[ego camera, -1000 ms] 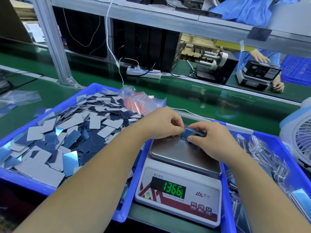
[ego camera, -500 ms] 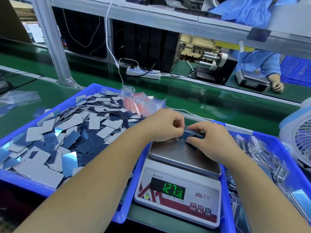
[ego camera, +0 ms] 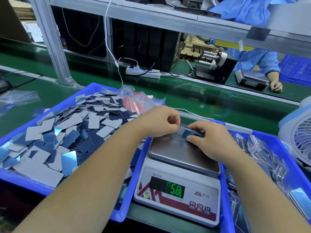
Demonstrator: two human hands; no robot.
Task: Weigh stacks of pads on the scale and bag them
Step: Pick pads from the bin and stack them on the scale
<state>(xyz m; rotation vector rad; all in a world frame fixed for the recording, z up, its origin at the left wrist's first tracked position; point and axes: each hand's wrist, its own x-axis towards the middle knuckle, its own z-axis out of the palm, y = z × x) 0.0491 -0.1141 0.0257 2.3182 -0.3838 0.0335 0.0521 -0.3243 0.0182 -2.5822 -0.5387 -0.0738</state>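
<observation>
both hands meet over the far edge of the scale's [ego camera: 176, 187] steel pan. the right hand [ego camera: 213, 140] is curled round a small stack of pads [ego camera: 189, 134], thumb on the near side and fingers over the top, holding it on edge at the pan. the left hand [ego camera: 158, 121] is closed in a pinch at the stack's left end, fingertips touching its corner. the stack sits between the two hands, slightly tilted; whether it rests on the pan cannot be told. the green display shows digits, partly blurred. a blue tray [ego camera: 25, 182] heaped with loose pads lies to the left, and another blue tray [ego camera: 296, 167] with filled clear bags to the right, both on the green worktop [ego camera: 193, 96].
</observation>
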